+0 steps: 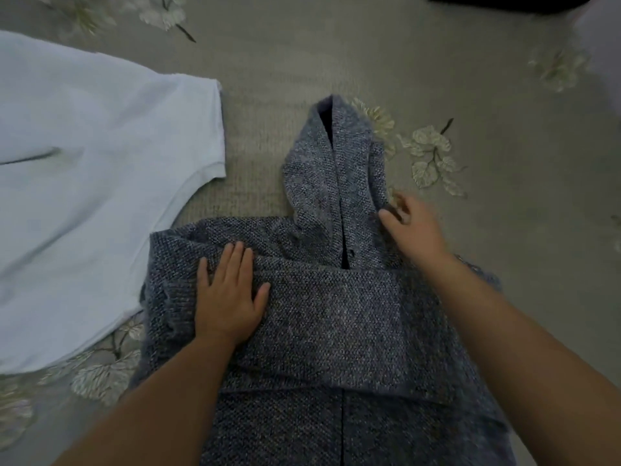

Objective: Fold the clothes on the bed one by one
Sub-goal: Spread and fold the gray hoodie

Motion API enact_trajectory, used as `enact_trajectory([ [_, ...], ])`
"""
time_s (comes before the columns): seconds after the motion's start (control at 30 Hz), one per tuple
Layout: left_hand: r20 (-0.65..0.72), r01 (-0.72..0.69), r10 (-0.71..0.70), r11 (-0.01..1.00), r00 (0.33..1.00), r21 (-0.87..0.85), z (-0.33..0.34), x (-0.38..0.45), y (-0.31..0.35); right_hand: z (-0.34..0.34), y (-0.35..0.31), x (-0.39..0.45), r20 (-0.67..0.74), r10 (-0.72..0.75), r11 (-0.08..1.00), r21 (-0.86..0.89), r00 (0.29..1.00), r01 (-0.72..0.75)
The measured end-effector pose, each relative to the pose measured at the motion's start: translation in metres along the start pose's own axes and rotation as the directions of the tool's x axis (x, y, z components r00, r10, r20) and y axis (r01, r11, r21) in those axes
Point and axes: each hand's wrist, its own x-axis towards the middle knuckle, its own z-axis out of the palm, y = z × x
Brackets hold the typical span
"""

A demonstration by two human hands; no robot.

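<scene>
- Blue-grey knit hoodie (322, 311) flat on the bed (470, 79), centre and lower centre of frame, hood pointing toward the top, front opening facing up.
- One sleeve already laid across the chest as a band, running left to right at mid-frame.
- Left hand (228, 294), left of centre: fingers straight and together, palm flat on the folded sleeve, pinning it, clamped on nothing.
- Right hand (413, 227), right of centre at the hood's base: blurred; fingers look curled at the knit's edge, but a true pinch cannot be told.
- White shirt (84, 183) spread at the left of frame, just beside the hoodie's left shoulder, waiting its turn.
- Dark item at the top right edge, too cut off to name.
- Step in hand, by judgement: squaring the shoulders and bringing the hood down onto the body.
- To do it well: keep the left palm down so the sleeve band does not slide; take the hood near its base, not its tip; fold along the neckline so it lands centred over the opening.
- Loose knit likely to stretch and creep, so lift and lay rather than drag; smooth outward from the centre after each fold.
- Worth watching: edge bunching at the left shoulder, where the fabric is rumpled.
- No brand, label or legible writing visible anywhere; only a leaf print on the bed cover.
</scene>
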Motion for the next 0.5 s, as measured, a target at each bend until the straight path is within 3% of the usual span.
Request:
enact_trajectory([
  [0.17, 0.061, 0.0, -0.003, 0.999, 0.998, 0.049, 0.0, 0.008, 0.001, 0.013, -0.029, 0.06, -0.031, 0.16, 0.939, 0.313, 0.987, -0.143],
  [0.23, 0.086, -0.001, -0.004, 0.998, 0.996, 0.056, -0.001, 0.011, 0.0, 0.014, -0.037, 0.075, -0.021, 0.217, 0.912, 0.36, 0.976, -0.195],
  [0.37, 0.105, -0.017, 0.009, 0.997, 0.994, 0.078, -0.001, 0.012, 0.0, 0.018, -0.046, 0.085, 0.06, 0.126, 0.948, 0.285, 0.99, -0.138],
  [0.5, 0.085, -0.023, 0.013, 0.993, 0.996, 0.114, 0.001, 0.012, -0.001, 0.007, -0.044, 0.06, 0.104, -0.007, 0.918, 0.395, 0.995, -0.035],
])
